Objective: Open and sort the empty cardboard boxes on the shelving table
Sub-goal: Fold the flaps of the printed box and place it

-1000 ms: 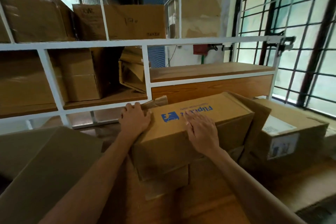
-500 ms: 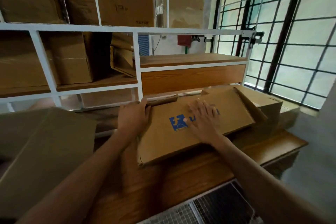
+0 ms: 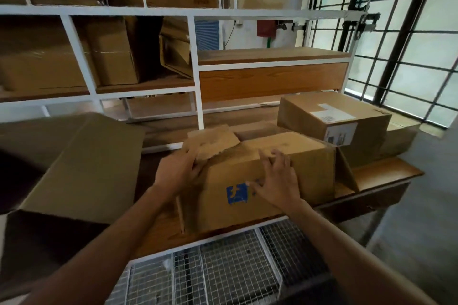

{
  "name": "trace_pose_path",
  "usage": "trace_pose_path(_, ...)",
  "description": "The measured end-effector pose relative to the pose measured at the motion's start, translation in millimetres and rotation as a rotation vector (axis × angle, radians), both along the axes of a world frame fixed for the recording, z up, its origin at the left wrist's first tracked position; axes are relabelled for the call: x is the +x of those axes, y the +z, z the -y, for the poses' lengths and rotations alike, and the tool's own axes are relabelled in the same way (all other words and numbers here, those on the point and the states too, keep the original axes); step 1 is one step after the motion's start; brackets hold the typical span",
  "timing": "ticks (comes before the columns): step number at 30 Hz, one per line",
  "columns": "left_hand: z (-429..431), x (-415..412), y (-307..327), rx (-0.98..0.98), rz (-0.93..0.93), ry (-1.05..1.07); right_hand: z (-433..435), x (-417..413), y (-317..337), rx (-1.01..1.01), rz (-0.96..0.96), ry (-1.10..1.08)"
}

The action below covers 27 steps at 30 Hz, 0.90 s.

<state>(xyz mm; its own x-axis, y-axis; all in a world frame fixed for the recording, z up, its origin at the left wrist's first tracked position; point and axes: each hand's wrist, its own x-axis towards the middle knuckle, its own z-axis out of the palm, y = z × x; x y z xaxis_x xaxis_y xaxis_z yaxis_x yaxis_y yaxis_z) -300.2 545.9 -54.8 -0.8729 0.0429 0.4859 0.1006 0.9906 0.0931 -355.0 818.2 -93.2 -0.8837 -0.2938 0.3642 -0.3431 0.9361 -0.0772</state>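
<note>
The printed box (image 3: 314,176) lies on its side at the middle of the worktop (image 3: 386,173), its lower front edge right along the lip nearest you. Your left hand (image 3: 177,176) is clenched round the box's nine o'clock end, just under the torn flap (image 3: 213,142). Your right hand (image 3: 278,181) is released and spread flat against the front face, with its fingers (image 3: 285,160) reaching the top edge and holding nothing.

The main risk, as I judge it, is that near lip. Any pull toward you while you work the end open could tip the box off the worktop and onto the wire rack (image 3: 228,267) below at six o'clock. Only a flat palm checks it on the right.

The torn flap is already ragged, so a hard tug from your left hand would likely rip it further rather than fold it out cleanly.

At three o'clock the side flap (image 3: 347,176) hangs open toward the labelled box (image 3: 309,106) — swing the box that way and it may snag or shove its neighbour.

At nine o'clock the big open box (image 3: 84,166) sits close to your left forearm, so you have little elbow room there.
</note>
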Motion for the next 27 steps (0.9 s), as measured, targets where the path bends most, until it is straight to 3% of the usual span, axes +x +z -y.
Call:
trace_pose_path(6,-12,33,-64,-0.055,0.246,0.103,-12,19,-59,0.036,0.372,0.131)
trace_pose_path(15,-46,37,-77,-0.106,0.292,0.212,26,31,-25,0.106,0.354,0.082)
trace_pose_path(17,-46,33,-75,-0.002,0.268,0.230,36,31,-23,-0.086,0.326,0.124)
trace_pose_path(21,-38,31,-64,0.219,0.102,0.175,64,25,-19,-0.664,0.331,0.232)
trace_pose_path(24,-22,32,-49,0.476,0.042,0.020,96,24,-4,-0.796,0.401,0.345)
trace_pose_path(27,-4,35,-25,1.013,-0.049,-0.123,135,26,6,-0.721,0.495,0.479)
